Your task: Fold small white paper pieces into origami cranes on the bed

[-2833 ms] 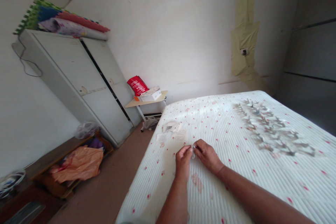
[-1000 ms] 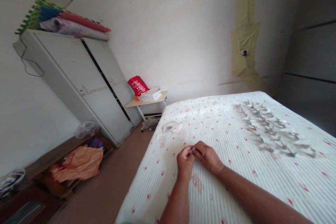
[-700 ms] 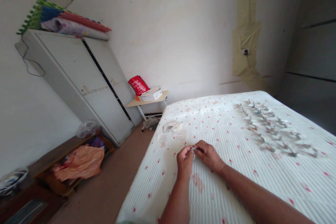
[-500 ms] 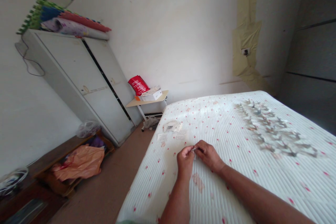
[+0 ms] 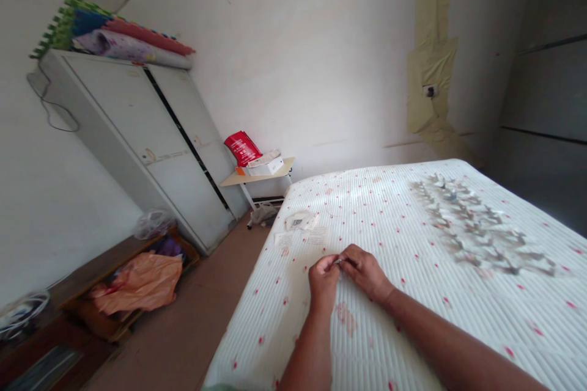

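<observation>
My left hand (image 5: 323, 275) and my right hand (image 5: 364, 269) meet over the near middle of the bed (image 5: 367, 195), which has a white ribbed cover with red dots. The fingertips of both pinch one small greyish piece (image 5: 339, 261), possibly folded paper; most of it is hidden by the fingers. Beyond my left hand lie thin printed papers (image 5: 316, 234) and a clear bag with a label (image 5: 300, 220). Rows of several small folded grey-white pieces (image 5: 486, 226) stand on the right side of the bed.
A small table (image 5: 233, 179) with a red bag (image 5: 243, 148) and a white box (image 5: 270, 165) stands past the bed's far left corner. Farther left are a grey cabinet (image 5: 123, 110) and a low wooden unit holding an orange plastic bag (image 5: 147, 284).
</observation>
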{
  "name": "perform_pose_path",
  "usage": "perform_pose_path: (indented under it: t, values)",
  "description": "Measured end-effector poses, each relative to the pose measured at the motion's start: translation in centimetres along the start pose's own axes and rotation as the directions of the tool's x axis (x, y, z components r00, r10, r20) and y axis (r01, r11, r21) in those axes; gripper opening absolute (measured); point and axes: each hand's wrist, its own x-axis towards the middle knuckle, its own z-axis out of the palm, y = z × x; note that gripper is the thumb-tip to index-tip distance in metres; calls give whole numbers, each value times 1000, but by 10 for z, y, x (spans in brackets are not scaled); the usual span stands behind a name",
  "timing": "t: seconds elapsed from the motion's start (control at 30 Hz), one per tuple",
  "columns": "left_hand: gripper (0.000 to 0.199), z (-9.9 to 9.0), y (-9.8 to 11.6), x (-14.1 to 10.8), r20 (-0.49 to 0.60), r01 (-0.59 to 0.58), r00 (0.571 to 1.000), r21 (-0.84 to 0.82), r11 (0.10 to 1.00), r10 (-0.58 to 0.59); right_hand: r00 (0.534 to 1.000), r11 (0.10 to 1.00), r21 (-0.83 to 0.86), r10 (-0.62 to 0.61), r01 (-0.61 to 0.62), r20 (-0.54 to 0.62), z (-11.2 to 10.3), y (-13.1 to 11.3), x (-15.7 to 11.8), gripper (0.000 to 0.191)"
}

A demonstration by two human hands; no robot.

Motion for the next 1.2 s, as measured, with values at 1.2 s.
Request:
perform_pose_path:
  t: [1.2]
  values:
    - [34, -1, -2, -1, 79, -25, 997, 28, 999, 22, 999, 998, 35, 51, -51, -13, 3, 5, 2, 11]
